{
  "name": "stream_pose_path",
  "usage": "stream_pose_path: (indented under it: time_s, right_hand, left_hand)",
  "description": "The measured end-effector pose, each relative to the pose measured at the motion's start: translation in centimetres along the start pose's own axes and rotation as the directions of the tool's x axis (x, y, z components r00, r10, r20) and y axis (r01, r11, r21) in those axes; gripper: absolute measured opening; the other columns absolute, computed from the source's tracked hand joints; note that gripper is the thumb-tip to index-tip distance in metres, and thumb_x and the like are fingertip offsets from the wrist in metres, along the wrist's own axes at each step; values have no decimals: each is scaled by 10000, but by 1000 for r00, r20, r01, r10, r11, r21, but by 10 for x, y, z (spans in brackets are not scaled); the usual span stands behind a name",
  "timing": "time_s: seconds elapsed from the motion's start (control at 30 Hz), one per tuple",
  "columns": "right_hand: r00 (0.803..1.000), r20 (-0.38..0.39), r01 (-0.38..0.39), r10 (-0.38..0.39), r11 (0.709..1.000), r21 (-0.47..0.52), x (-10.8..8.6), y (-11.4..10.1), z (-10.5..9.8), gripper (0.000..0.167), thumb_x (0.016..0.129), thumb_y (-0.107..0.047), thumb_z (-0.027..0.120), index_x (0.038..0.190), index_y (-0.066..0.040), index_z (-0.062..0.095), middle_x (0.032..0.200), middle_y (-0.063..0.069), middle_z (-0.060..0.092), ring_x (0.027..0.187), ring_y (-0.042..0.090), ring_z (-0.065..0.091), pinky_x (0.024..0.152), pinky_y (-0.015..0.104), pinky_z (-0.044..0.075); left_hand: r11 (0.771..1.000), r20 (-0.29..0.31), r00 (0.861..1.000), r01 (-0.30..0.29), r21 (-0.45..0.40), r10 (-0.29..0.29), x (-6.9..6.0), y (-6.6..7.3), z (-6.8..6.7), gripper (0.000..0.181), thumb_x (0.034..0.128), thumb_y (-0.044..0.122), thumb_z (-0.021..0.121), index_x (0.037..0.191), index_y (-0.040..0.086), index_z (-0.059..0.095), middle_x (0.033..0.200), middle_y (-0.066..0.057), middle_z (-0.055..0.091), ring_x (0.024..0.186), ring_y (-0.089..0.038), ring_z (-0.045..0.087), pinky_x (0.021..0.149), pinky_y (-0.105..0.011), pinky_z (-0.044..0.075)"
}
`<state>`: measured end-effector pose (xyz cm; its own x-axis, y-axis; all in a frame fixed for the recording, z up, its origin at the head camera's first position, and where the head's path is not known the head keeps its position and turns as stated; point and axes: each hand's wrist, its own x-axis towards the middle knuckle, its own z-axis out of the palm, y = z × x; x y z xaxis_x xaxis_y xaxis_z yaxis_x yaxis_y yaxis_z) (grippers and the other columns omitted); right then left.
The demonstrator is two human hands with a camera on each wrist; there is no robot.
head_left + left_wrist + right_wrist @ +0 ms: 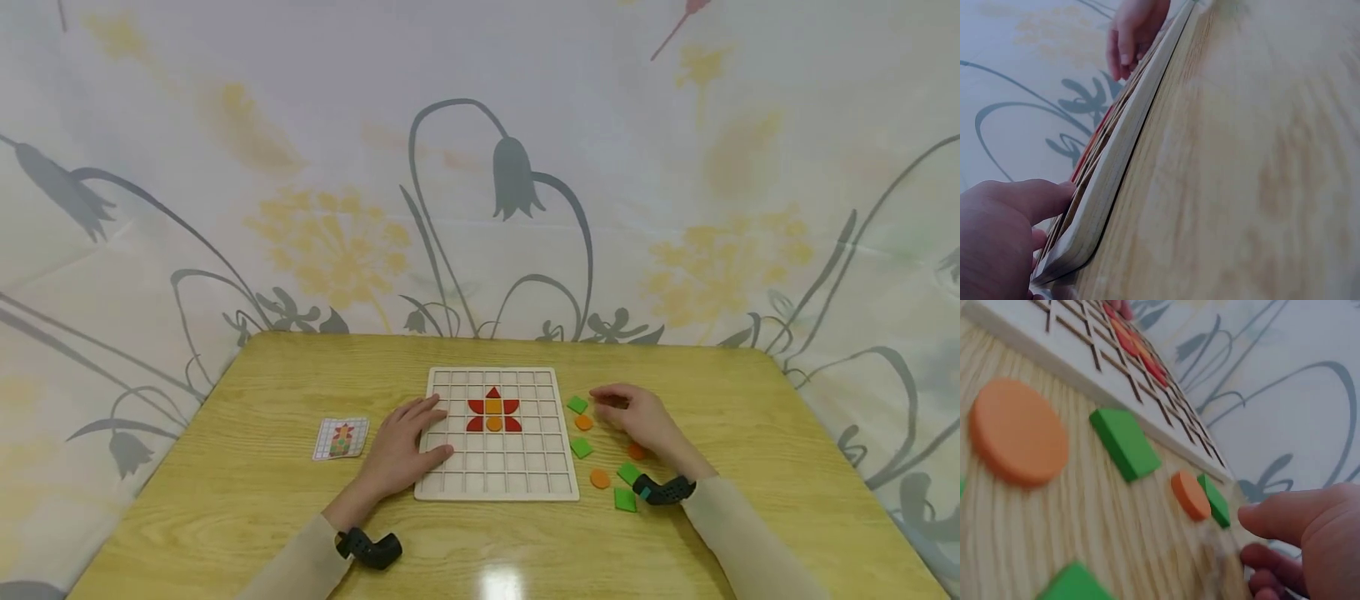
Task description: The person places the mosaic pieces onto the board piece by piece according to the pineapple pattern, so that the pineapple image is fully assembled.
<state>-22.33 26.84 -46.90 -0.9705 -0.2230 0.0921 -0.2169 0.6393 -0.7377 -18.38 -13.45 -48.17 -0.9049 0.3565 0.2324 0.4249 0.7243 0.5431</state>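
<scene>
A white gridded board (532, 483) lies on the table. On it, red pieces (492, 392) surround an orange square (492, 407) and an orange disc (493, 424). My left hand (401, 446) rests on the board's left edge, fingers spread over the grid and thumb at the lower left. Right of the board, my right hand (645, 417) hovers beside a green square (577, 404) and an orange disc (583, 422), fingers loosely bent. Its thumb (1272, 512) is close to the green square in the right wrist view. I see no piece between its fingers.
Other loose pieces lie right of the board: green squares (581, 447), an orange disc (599, 478), and a darker orange piece (637, 451) partly behind the right hand. A card with a coloured grid pattern (341, 438) lies left. A flowered cloth (480, 250) hangs behind the table.
</scene>
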Motion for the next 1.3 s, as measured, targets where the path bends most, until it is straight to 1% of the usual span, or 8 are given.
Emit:
stream_pose_path:
  time_s: [0.07, 0.17, 0.3, 0.43, 0.77, 0.97, 1.2, 1.3]
  right_hand:
    - [1000, 21, 4, -4, 1000, -25, 4, -4, 2, 333, 974, -234, 661, 1249, -48, 685, 1179, 136, 643, 1012, 291, 618, 849, 438, 512]
    - [999, 34, 40, -38, 996, -81, 11, -10, 9, 326, 958, -248, 674, 1202, -35, 708, 1098, 126, 633, 951, 267, 598, 805, 420, 496]
    - [999, 12, 44, -43, 992, -120, 13, -15, 17, 277, 927, -196, 705, 1141, -21, 730, 999, 97, 625, 891, 242, 580, 771, 405, 486]
    - [1000, -19, 15, -18, 992, -129, 13, -19, 19, 239, 914, -156, 714, 1118, -34, 732, 970, 88, 617, 859, 234, 567, 755, 407, 479]
    - [998, -63, -30, 25, 997, -77, 16, -25, 22, 203, 896, -87, 721, 1095, -46, 709, 1030, 104, 663, 870, 238, 593, 792, 422, 497]
    - [992, -118, -55, 49, 997, -45, 13, -24, 18, 165, 922, -76, 682, 1080, -57, 723, 1057, 116, 691, 934, 278, 630, 830, 459, 515]
    - [980, -192, -55, 55, 998, 2, 11, -23, 15, 183, 942, -88, 657, 1106, -38, 720, 1143, 159, 638, 908, 293, 646, 734, 394, 536]
    - [977, -209, -30, 32, 999, 13, 12, -25, 16, 159, 940, -100, 670, 1073, -45, 737, 1146, 151, 627, 922, 293, 653, 747, 397, 546]
  left_hand:
    - [1000, -6, 1000, -3, -2, 3, 0, 0, 0, 552, 891, 402, 710, 1352, 110, 624, 1536, -59, 438, 1432, -337, 327, 1141, -585, 235]
    - [1000, -9, 1000, -2, -7, 2, -1, 0, 1, 550, 890, 403, 710, 1349, 111, 625, 1534, -61, 441, 1429, -341, 330, 1136, -587, 244]
    - [1000, -8, 1000, -1, -8, 1, -2, 0, 2, 552, 889, 410, 709, 1346, 111, 627, 1532, -58, 443, 1428, -341, 334, 1131, -587, 255]
    - [1000, -13, 1000, -6, -13, 6, -1, 1, 1, 553, 885, 401, 714, 1343, 103, 629, 1530, -63, 446, 1425, -340, 338, 1132, -586, 254]
    - [1000, -15, 1000, 12, -17, -13, -1, 0, -1, 562, 875, 401, 715, 1344, 105, 631, 1531, -51, 446, 1428, -330, 333, 1121, -601, 258]
    - [1000, -18, 1000, -7, -23, 6, 0, 0, -1, 556, 880, 404, 714, 1341, 104, 632, 1530, -57, 447, 1423, -340, 338, 1119, -605, 257]
    - [1000, -18, 1000, -9, -25, 8, 0, 2, -1, 550, 877, 393, 718, 1333, 97, 636, 1526, -55, 452, 1420, -336, 344, 1121, -594, 264]
    - [1000, -21, 1000, -8, -25, 7, 0, 2, -1, 548, 875, 390, 721, 1329, 96, 639, 1523, -56, 455, 1417, -340, 348, 1122, -592, 265]
